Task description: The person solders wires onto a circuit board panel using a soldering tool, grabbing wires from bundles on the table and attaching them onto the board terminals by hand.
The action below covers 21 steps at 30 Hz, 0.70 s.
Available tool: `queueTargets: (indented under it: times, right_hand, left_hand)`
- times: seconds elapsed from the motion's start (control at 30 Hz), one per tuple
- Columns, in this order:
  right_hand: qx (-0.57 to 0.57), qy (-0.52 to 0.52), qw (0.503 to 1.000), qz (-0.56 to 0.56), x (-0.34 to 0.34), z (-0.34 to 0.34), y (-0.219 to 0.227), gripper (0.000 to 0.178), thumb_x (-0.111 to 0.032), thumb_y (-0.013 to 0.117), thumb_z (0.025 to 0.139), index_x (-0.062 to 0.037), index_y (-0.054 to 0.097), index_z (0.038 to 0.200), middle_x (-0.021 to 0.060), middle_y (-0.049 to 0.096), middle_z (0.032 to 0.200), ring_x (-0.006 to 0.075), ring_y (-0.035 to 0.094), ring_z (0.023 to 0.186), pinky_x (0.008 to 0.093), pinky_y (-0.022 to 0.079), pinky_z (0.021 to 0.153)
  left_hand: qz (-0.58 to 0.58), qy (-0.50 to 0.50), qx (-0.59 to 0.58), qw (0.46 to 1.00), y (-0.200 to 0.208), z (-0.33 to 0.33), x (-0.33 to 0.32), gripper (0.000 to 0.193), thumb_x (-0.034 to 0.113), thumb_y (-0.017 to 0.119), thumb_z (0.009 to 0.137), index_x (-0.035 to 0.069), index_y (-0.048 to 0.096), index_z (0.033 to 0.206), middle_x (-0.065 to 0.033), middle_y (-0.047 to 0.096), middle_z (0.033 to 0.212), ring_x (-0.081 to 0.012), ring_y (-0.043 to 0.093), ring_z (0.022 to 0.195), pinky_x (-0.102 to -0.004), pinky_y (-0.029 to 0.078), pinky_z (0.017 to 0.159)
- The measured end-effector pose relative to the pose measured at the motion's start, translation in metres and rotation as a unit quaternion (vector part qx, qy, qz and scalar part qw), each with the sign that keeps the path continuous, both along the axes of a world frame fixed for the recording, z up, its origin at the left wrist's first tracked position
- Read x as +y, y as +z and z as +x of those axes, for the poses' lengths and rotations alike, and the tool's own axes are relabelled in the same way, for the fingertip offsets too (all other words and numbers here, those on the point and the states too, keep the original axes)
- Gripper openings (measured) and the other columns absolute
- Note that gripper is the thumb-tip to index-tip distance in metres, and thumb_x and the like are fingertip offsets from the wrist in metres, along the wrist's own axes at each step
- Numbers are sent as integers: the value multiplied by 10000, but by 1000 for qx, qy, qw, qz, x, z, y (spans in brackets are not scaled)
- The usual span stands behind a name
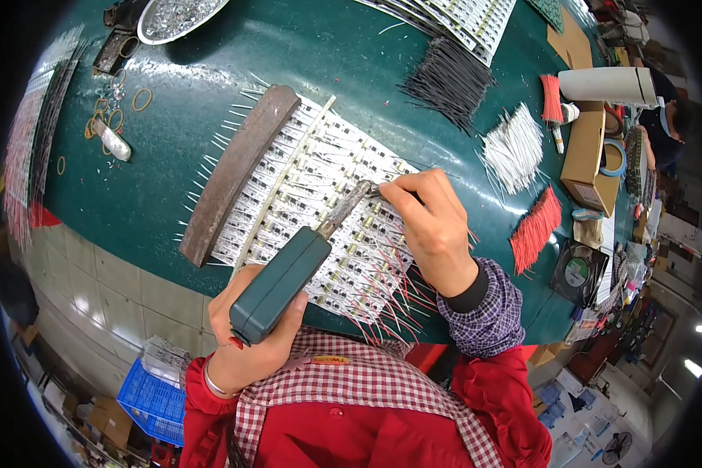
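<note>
My left hand (251, 365) is wrapped round the dark green handle of a soldering gun (279, 285). The gun's worn metal tip reaches to the upper right, over a panel of small white circuit boards (320, 183). Right at that tip, my right hand (437, 226) pinches what looks like a thin dark wire between thumb and forefinger; the fingers hide most of it. Red and white wires (386, 300) stick out from the panel's near right edge. A rusty metal bar (242, 173) lies across the panel's left side, beside a thin pale strip (285, 179).
Bundles of black wires (447, 84), white wires (513, 148) and red wires (536, 228) lie on the green table (164, 156). More boards (476, 23) are stacked at the far side. Rubber bands (141, 99) and a bowl (181, 35) sit left; a cardboard box (589, 168) stands right.
</note>
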State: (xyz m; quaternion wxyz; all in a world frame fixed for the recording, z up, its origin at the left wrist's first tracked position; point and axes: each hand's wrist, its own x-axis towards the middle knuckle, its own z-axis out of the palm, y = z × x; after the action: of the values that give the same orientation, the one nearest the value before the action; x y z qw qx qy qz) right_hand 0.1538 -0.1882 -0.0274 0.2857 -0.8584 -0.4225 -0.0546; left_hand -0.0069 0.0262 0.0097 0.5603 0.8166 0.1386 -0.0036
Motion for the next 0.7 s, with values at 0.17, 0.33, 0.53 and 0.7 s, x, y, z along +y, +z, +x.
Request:
queueTargets:
  times: [0.17,0.33,0.53,0.7]
  right_hand:
    - [-5,-2,1000,-8,1,-1,0,335,25,658,695,4,669,1029,96,617,955,258,597,858,347,495,680]
    - [-7,-4,1000,-12,3,-1,3,316,23,657,693,11,661,1010,101,608,950,261,597,863,352,502,701]
    - [-31,-6,999,21,4,-8,9,342,66,649,669,28,667,1009,120,607,932,277,593,843,359,509,699]
    - [-9,5,999,45,4,-15,2,362,82,648,660,34,672,1018,124,612,930,279,594,829,361,514,687]
  left_hand:
    - [1,-4,-3,1000,0,-3,1,202,14,764,814,-53,694,991,-111,667,864,-181,653,692,-292,500,608]
    - [-28,26,-27,999,-4,-12,2,223,21,751,832,-68,698,1029,-140,674,877,-193,653,692,-297,504,604]
    - [-28,36,-38,998,-2,-17,4,239,37,755,847,-83,695,1044,-151,686,916,-188,659,721,-298,512,620]
    - [-26,17,-28,999,-2,-20,5,232,24,748,847,-83,693,1045,-155,690,952,-186,668,731,-296,521,634]
